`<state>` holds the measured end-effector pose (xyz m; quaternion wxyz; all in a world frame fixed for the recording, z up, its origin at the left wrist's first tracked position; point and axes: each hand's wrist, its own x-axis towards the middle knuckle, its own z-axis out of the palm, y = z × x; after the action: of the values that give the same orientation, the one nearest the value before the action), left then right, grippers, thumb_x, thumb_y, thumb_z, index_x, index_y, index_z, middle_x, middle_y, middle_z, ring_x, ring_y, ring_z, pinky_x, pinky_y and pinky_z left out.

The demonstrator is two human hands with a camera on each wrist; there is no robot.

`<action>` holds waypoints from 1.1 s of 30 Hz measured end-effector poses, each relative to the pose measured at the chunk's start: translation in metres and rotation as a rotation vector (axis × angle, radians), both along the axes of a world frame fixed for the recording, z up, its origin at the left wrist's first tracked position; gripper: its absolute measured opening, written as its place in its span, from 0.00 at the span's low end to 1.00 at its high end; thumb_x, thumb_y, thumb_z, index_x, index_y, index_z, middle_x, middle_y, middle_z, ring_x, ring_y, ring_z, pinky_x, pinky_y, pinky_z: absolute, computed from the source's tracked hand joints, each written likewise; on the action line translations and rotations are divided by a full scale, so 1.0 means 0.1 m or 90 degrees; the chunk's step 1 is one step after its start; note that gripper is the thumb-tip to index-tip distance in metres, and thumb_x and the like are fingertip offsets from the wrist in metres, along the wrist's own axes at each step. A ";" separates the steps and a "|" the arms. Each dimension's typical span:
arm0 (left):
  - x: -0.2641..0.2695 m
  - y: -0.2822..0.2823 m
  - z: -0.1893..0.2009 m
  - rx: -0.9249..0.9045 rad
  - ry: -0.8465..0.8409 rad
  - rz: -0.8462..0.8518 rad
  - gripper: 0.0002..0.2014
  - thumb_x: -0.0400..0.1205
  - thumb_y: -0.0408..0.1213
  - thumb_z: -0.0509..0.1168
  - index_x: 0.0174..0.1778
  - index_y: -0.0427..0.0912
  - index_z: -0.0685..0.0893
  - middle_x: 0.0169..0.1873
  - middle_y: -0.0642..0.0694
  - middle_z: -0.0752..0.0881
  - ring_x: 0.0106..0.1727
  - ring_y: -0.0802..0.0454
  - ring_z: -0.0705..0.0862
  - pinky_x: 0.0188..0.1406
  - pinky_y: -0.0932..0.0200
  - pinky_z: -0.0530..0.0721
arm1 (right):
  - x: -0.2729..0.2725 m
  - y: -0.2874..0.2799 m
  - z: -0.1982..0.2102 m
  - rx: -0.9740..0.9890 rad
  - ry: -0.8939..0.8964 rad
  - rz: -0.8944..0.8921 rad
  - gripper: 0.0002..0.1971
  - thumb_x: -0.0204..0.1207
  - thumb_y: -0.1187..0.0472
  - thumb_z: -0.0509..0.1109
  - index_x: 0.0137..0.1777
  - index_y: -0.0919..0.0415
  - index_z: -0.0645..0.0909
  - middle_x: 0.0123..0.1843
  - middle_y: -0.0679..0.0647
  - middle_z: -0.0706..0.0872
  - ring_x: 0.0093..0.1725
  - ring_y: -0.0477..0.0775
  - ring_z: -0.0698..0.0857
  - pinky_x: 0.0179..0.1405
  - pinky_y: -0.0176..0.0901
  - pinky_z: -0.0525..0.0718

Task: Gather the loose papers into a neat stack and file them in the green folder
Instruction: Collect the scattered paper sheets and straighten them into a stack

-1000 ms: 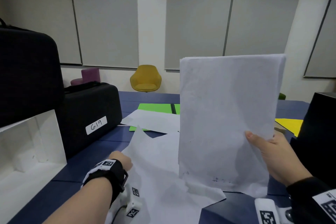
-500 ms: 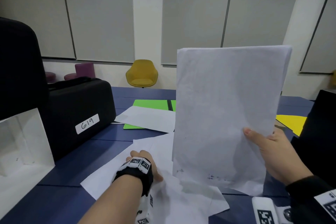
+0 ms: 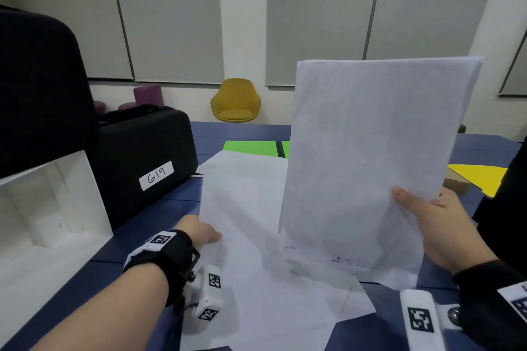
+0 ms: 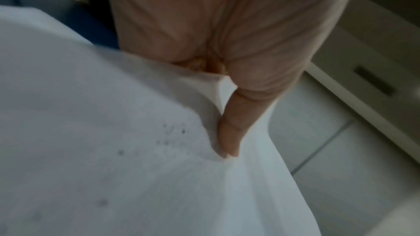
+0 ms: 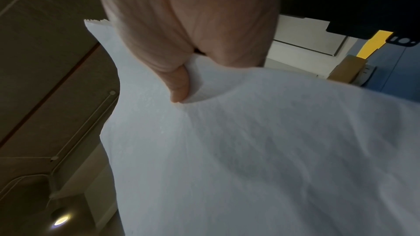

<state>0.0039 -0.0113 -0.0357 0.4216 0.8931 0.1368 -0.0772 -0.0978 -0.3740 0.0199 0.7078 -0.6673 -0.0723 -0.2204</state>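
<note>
- Head view: right hand (image 3: 445,225) still grips the upright stack (image 3: 370,157)
- Left hand (image 3: 199,232) now pinches a loose sheet (image 3: 242,208), lifted since a moment ago, hiding more green folder (image 3: 251,148)

At right of frame the right hand (image 3: 445,232) holds a stack of papers (image 3: 370,162) upright, thumb across its face. At lower left the left hand (image 3: 201,232) grips a raised loose sheet (image 3: 242,202) (other sheets lie beneath it on the blue tabletop (image 3: 159,208)). The green folder (image 3: 251,148) lies behind, mid-frame.
</note>
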 end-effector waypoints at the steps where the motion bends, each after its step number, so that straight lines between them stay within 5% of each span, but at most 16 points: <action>1: -0.03 0.09 -0.03 -0.016 -0.018 0.031 0.17 0.75 0.32 0.76 0.58 0.30 0.86 0.54 0.37 0.89 0.53 0.43 0.87 0.49 0.58 0.81 | 0.02 0.02 0.00 0.001 -0.005 0.003 0.37 0.38 0.30 0.84 0.48 0.47 0.91 0.50 0.52 0.93 0.49 0.53 0.92 0.51 0.52 0.88; 5: -0.24 0.26 -0.16 -0.038 -0.015 0.066 0.08 0.73 0.26 0.73 0.47 0.30 0.87 0.45 0.36 0.89 0.44 0.42 0.87 0.46 0.53 0.84 | 0.04 0.14 0.03 0.008 -0.025 0.024 0.30 0.43 0.35 0.84 0.47 0.46 0.92 0.50 0.49 0.93 0.48 0.49 0.92 0.45 0.42 0.89; 8: -0.34 0.30 -0.21 0.096 0.047 0.038 0.16 0.73 0.34 0.72 0.55 0.33 0.85 0.53 0.38 0.87 0.55 0.41 0.85 0.54 0.54 0.85 | 0.05 0.24 0.06 0.032 -0.020 0.043 0.17 0.54 0.47 0.77 0.45 0.47 0.92 0.47 0.47 0.93 0.49 0.49 0.91 0.41 0.38 0.89; 12: -0.43 0.30 -0.14 0.390 0.114 -0.007 0.27 0.76 0.51 0.69 0.67 0.41 0.79 0.66 0.45 0.80 0.71 0.43 0.76 0.71 0.57 0.73 | 0.04 0.30 0.07 0.031 -0.024 0.034 0.33 0.50 0.44 0.81 0.57 0.58 0.86 0.51 0.50 0.93 0.53 0.53 0.91 0.44 0.41 0.89; 15: -0.40 0.38 -0.10 0.344 0.169 -0.007 0.39 0.64 0.61 0.78 0.66 0.41 0.80 0.65 0.45 0.82 0.68 0.46 0.79 0.68 0.55 0.79 | -0.02 0.35 0.06 0.028 -0.044 0.025 0.48 0.42 0.35 0.85 0.63 0.61 0.83 0.53 0.51 0.92 0.52 0.52 0.91 0.45 0.42 0.89; 20: -0.26 0.46 -0.09 0.228 0.149 0.022 0.43 0.62 0.67 0.76 0.67 0.41 0.82 0.64 0.44 0.85 0.62 0.44 0.84 0.65 0.55 0.80 | -0.17 0.42 0.06 0.041 -0.048 0.043 0.48 0.36 0.33 0.85 0.57 0.59 0.85 0.51 0.51 0.93 0.50 0.51 0.92 0.42 0.39 0.89; 25: -0.15 0.57 -0.07 0.263 0.174 0.034 0.62 0.47 0.66 0.82 0.76 0.39 0.72 0.70 0.44 0.81 0.68 0.43 0.81 0.69 0.49 0.79 | -0.27 0.35 0.03 0.024 -0.023 0.022 0.49 0.38 0.32 0.85 0.60 0.57 0.84 0.54 0.52 0.92 0.53 0.54 0.91 0.44 0.40 0.89; 33: -0.04 0.45 -0.10 0.308 0.156 -0.025 0.31 0.65 0.45 0.83 0.62 0.37 0.85 0.59 0.42 0.88 0.56 0.46 0.87 0.58 0.58 0.84 | -0.28 0.34 0.06 0.030 -0.026 0.015 0.46 0.38 0.32 0.85 0.57 0.57 0.86 0.54 0.53 0.92 0.53 0.54 0.91 0.53 0.45 0.88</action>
<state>0.0002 0.0336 -0.0461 0.1748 0.9543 0.1842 -0.1575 -0.1254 -0.3404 0.0263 0.7245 -0.6446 -0.0897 -0.2272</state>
